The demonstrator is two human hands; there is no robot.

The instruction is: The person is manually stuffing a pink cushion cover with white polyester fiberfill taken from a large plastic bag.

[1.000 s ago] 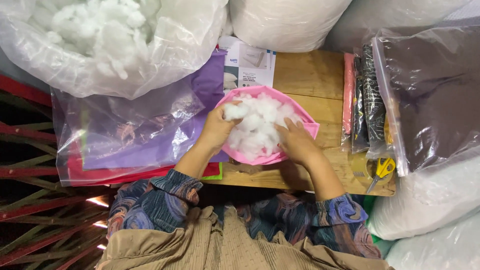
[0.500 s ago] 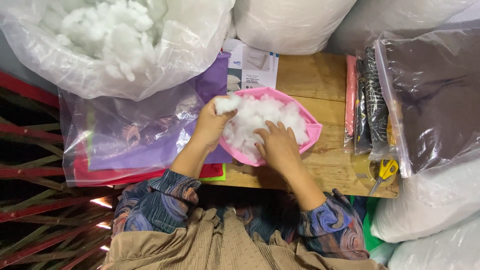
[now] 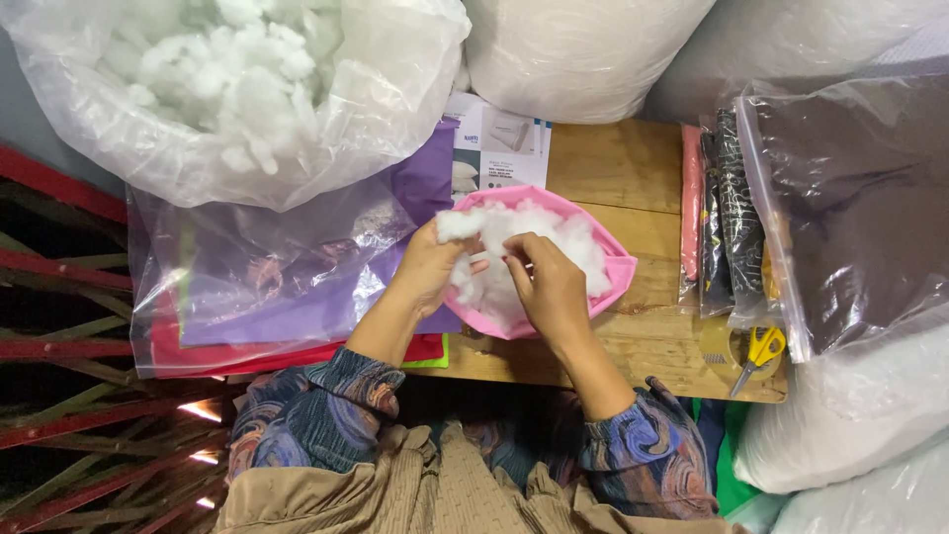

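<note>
A pink fabric cover (image 3: 615, 277) lies open on the wooden table (image 3: 613, 168), filled with white fluffy stuffing (image 3: 568, 242). My left hand (image 3: 430, 265) grips a clump of the stuffing at the cover's left edge. My right hand (image 3: 549, 282) rests over the middle of the filling, fingers pinching into the fibres next to the left hand. Both forearms come up from patterned blue sleeves at the bottom.
A big clear bag of white stuffing (image 3: 227, 89) sits at the upper left. Clear bags with purple and red fabric (image 3: 267, 287) lie left of the cover. Folded fabrics in plastic (image 3: 850, 198) stand at right. Yellow-handled scissors (image 3: 756, 354) lie by a tape roll. Large white sacks (image 3: 583, 49) line the back.
My right hand slid left from the cover's right side to the middle. My left hand now holds a clump of stuffing at the left edge, close to the right hand.
</note>
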